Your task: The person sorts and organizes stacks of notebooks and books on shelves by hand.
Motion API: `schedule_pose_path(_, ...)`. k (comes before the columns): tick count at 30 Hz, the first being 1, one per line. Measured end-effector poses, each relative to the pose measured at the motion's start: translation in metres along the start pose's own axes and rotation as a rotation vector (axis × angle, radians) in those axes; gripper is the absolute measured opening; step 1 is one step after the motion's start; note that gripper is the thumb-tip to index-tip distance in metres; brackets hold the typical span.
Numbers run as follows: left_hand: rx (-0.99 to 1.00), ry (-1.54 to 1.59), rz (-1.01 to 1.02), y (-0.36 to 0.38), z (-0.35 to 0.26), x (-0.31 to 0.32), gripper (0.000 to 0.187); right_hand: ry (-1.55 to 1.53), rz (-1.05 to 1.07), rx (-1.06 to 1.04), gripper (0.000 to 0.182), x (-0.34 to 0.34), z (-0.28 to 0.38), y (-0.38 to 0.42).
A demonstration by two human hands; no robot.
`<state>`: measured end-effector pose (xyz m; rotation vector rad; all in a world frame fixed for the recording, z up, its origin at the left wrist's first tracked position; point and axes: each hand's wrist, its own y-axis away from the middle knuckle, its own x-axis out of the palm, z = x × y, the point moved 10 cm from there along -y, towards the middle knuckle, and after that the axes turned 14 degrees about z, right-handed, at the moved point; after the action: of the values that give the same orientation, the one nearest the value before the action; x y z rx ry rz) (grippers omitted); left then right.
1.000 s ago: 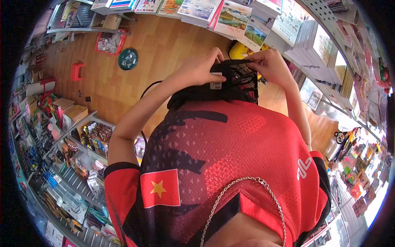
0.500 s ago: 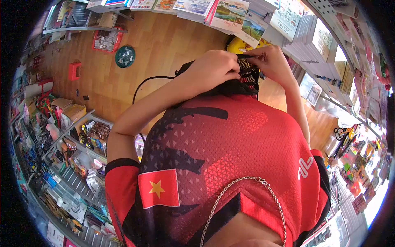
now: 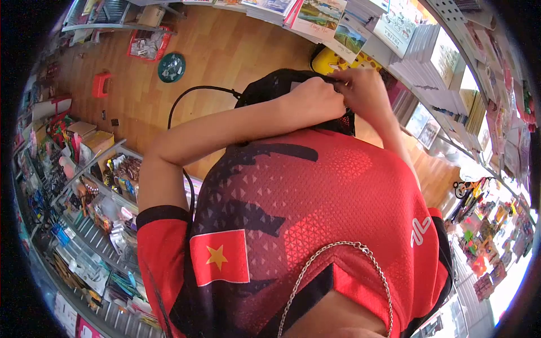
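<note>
Just beyond the red shirt (image 3: pixel 338 186) is a black mesh item (image 3: pixel 270 87), partly hidden behind my forearm. My left hand (image 3: pixel 318 100) is closed on its upper right part, with the knuckles facing up. Close beside it, my right hand (image 3: pixel 363 93) has its fingers pinched together at the same edge of the black item. What lies between the fingertips is too small to make out. A black cord (image 3: pixel 177 104) loops out from the item's left side and runs down past my left arm.
Notebooks (image 3: pixel 318 19) are stacked at the top and right. A yellow giraffe-patterned item (image 3: pixel 329 61) lies beyond my hands. On the wooden floor are a green round container (image 3: pixel 171 67), a red basket (image 3: pixel 149 44) and a red stool (image 3: pixel 101 84). Shelves of goods (image 3: pixel 121 225) line the left.
My left hand has moved right, closer to my right hand, and its forearm is more level. More of the black item shows above my left wrist. The cord loop has risen and widened.
</note>
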<state>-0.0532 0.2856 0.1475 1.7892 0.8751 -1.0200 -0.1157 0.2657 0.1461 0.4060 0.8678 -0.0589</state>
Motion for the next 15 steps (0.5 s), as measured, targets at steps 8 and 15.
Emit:
schedule_pose_path(8,-0.317,0.753,-0.418,0.106,0.119,-0.028,0.025,0.128,-0.007,0.062,0.016,0.029,0.010,0.014)
schedule_pose_path(15,-0.701,0.966,0.134,0.167,0.119,0.100,0.028,0.137,-0.033,0.020,0.017,0.024,0.005,0.011)
